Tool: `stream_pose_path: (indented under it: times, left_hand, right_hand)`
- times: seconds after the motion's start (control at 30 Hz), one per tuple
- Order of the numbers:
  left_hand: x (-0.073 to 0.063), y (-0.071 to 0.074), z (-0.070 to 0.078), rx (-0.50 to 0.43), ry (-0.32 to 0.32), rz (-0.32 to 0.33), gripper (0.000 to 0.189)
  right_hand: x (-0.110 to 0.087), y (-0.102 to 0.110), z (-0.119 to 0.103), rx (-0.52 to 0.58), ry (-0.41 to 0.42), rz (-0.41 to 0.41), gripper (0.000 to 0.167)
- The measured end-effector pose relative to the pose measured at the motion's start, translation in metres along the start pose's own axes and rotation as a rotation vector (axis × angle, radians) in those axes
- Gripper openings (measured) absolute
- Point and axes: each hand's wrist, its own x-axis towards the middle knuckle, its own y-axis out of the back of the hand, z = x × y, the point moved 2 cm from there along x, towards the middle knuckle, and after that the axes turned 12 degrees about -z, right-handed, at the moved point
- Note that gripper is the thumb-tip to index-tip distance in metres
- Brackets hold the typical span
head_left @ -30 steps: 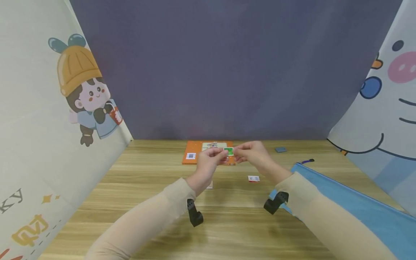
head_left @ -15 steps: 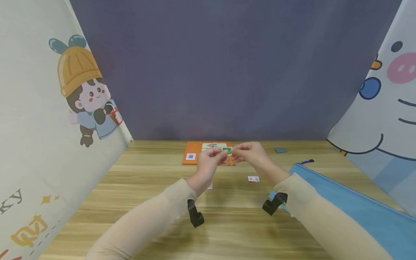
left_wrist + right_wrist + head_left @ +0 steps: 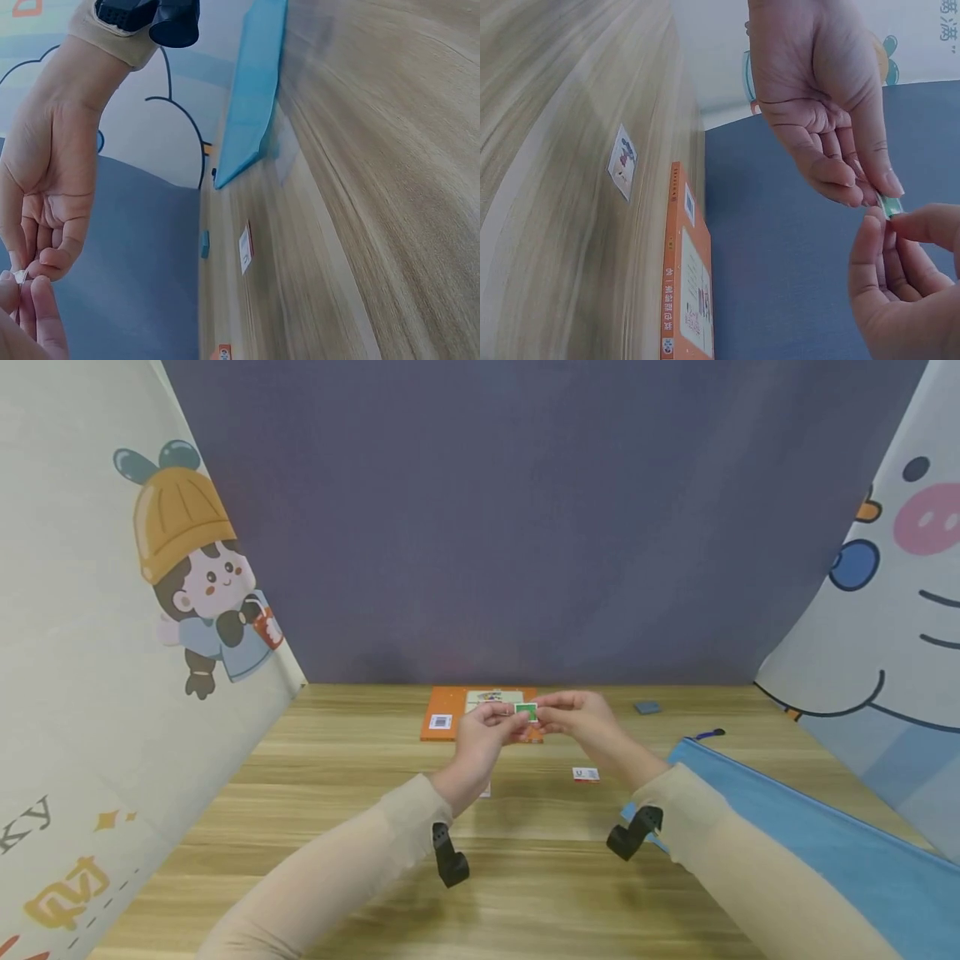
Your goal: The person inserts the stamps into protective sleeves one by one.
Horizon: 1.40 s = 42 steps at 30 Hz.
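A small green card with a white border is held up in front of the orange book. My left hand pinches its left side between thumb and fingers. From the other side, my right hand pinches the right edge. In the right wrist view, both thumbs meet close together at the green card. Only a pale sliver of the card shows in the left wrist view. A picture card lies on the table, mostly hidden behind my left wrist in the head view.
The orange book lies flat at the back of the table. To the right are a white card with a red edge, a small blue-grey block and a blue zip pouch. A dark cloth stands behind.
The green card shifts slightly left, then back right and a little lower, between my fingers. Both hands stay in nearly the same place, with small finger movements.
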Motion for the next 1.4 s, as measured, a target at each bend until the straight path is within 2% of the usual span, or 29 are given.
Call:
stream_pose_path:
  times: [0.37, 0.57, 0.83, 1.4]
  left_hand:
    - [-0.0006, 0.0069, 0.0006, 0.071, -0.030, 0.004, 0.020]
    - [-0.0011, 0.0075, 0.0003, 0.082, -0.012, 0.007, 0.019]
    - [-0.0014, 0.0088, 0.0005, 0.103, -0.024, 0.004, 0.019]
    - [-0.0022, 0.0096, 0.0004, 0.113, 0.033, 0.039, 0.018]
  right_hand:
    - [-0.0008, 0.0015, 0.0041, -0.078, 0.016, 0.081, 0.031]
    - [-0.0019, -0.0006, 0.0061, -0.085, 0.008, 0.107, 0.033]
    - [-0.0026, -0.0027, 0.0073, -0.085, -0.004, 0.119, 0.032]
    - [-0.0023, -0.0070, 0.0097, -0.071, 0.018, 0.147, 0.032]
